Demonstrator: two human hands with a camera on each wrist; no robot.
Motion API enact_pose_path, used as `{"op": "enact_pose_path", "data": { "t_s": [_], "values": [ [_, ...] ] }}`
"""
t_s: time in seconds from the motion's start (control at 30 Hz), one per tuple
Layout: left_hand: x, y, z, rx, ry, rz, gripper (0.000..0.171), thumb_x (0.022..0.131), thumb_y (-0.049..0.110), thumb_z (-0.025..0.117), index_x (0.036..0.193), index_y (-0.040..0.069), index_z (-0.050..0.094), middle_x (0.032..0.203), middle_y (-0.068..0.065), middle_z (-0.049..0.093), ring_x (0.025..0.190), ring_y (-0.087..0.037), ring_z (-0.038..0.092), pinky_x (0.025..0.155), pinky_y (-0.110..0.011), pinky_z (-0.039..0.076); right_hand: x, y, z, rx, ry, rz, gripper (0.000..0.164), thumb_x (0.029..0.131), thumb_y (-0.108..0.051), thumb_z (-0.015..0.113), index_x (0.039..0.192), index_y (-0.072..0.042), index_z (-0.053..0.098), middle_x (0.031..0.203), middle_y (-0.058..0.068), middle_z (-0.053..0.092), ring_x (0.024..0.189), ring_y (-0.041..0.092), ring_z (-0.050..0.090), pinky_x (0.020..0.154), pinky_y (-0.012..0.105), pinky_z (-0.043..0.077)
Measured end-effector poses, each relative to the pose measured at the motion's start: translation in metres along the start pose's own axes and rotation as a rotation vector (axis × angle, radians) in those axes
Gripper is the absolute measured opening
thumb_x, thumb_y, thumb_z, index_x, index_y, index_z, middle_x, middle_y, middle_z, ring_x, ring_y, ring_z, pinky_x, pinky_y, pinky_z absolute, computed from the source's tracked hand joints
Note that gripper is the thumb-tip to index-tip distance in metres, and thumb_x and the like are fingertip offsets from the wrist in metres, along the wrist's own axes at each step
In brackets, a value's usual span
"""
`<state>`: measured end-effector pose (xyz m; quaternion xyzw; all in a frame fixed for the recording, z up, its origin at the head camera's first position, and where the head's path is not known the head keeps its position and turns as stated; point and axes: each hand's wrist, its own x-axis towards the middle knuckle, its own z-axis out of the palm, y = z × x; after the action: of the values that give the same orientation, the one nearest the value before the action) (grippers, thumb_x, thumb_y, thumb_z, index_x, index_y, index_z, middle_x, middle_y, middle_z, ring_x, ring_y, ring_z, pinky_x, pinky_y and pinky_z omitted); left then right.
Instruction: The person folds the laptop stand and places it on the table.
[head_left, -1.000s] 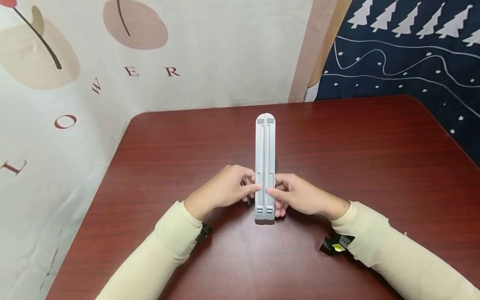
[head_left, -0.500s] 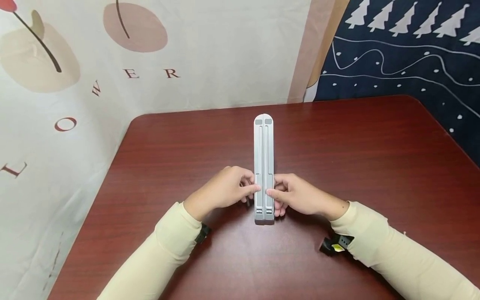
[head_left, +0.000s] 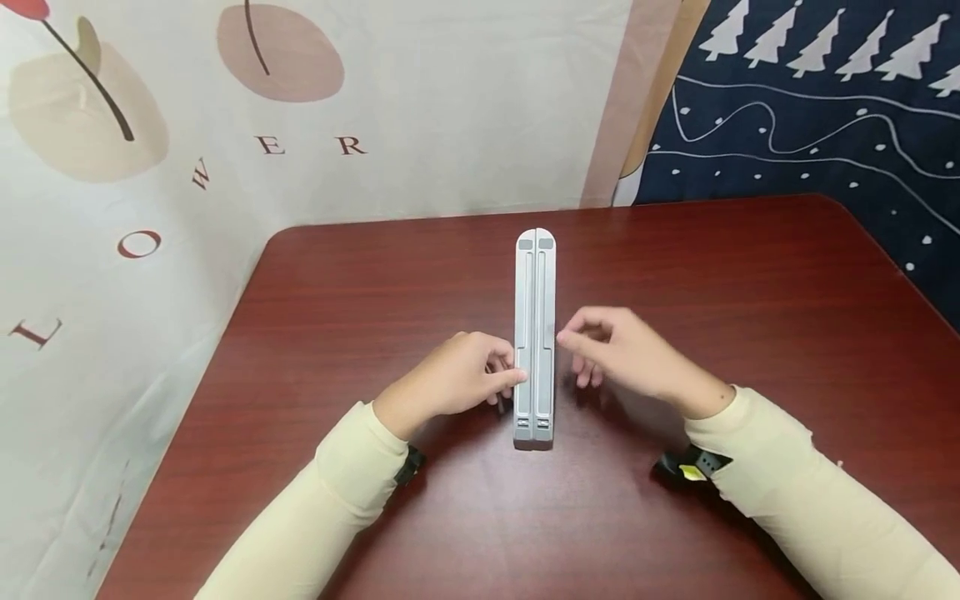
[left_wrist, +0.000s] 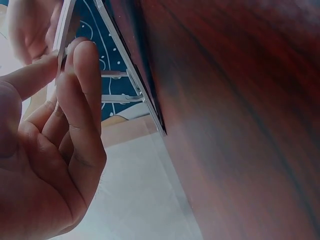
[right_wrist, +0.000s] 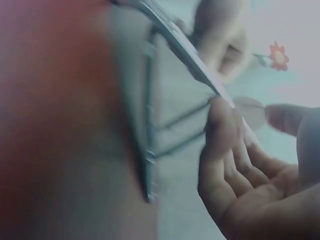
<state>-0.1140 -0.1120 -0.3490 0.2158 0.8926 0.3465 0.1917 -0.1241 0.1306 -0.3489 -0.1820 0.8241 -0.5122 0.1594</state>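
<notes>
A silver folding laptop stand [head_left: 546, 321] stands lengthwise in the middle of the table, its two long bars side by side. Both wrist views show its upper bar propped at a slant over the base bar [left_wrist: 131, 67] by thin struts [right_wrist: 182, 116]. My left hand [head_left: 456, 377] pinches the left bar, thumb on top and fingers underneath. On the right side my right hand [head_left: 636, 354] is off the stand, its thumb tip just beside the edge. In the blurred right wrist view, the right thumb [right_wrist: 285, 119] stands apart from the bar.
The stand rests on a dark red wooden table [head_left: 360, 283]. Behind it hang a pale cloth with letters [head_left: 450, 108] and a navy cloth with white trees [head_left: 795, 125]. Dark wrist straps [head_left: 708, 462] show below the cream sleeves [head_left: 772, 454].
My right hand has let go of the stand's right bar and moved up and to the right. The left hand keeps its pinch, and the stand stays in place.
</notes>
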Motion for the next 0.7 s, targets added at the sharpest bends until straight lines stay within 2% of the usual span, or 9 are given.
{"op": "enact_pose_path", "data": {
  "t_s": [0.17, 0.3, 0.5, 0.7],
  "values": [
    [-0.001, 0.001, 0.000, 0.027, 0.012, 0.003, 0.023, 0.094, 0.029, 0.070, 0.077, 0.014, 0.064, 0.072, 0.000, 0.073, 0.060, -0.016, 0.070, 0.063, -0.025, 0.053, 0.013, -0.020, -0.022, -0.051, 0.224, -0.056, 0.015, 0.099, -0.019, 0.062, 0.102, -0.005, 0.065, 0.075, 0.016, 0.064, 0.062, 0.026, 0.066, 0.058, 0.033, 0.056],
    [-0.001, 0.000, 0.001, 0.042, 0.021, -0.001, 0.024, 0.094, 0.029, 0.070, 0.076, 0.016, 0.064, 0.071, 0.001, 0.073, 0.059, -0.015, 0.070, 0.063, -0.025, 0.052, 0.033, -0.032, -0.034, -0.089, 0.315, -0.096, 0.015, 0.099, -0.019, 0.062, 0.103, -0.005, 0.065, 0.078, 0.015, 0.064, 0.063, 0.025, 0.065, 0.056, 0.028, 0.053],
    [-0.002, -0.002, 0.001, 0.032, 0.019, -0.012, 0.024, 0.094, 0.030, 0.071, 0.076, 0.016, 0.063, 0.072, 0.002, 0.073, 0.060, -0.015, 0.070, 0.064, -0.025, 0.052, 0.060, -0.041, -0.042, -0.124, 0.299, -0.098, 0.017, 0.099, -0.021, 0.062, 0.106, -0.007, 0.066, 0.077, 0.011, 0.063, 0.063, 0.025, 0.065, 0.056, 0.028, 0.052],
    [-0.002, -0.002, 0.000, 0.017, 0.013, 0.001, 0.024, 0.094, 0.029, 0.071, 0.076, 0.016, 0.062, 0.071, 0.002, 0.073, 0.060, -0.015, 0.070, 0.064, -0.025, 0.053, 0.074, -0.042, -0.044, -0.127, 0.249, -0.055, 0.017, 0.098, -0.026, 0.064, 0.106, -0.011, 0.066, 0.076, 0.014, 0.059, 0.063, 0.033, 0.058, 0.058, 0.035, 0.051]
  ]
}}
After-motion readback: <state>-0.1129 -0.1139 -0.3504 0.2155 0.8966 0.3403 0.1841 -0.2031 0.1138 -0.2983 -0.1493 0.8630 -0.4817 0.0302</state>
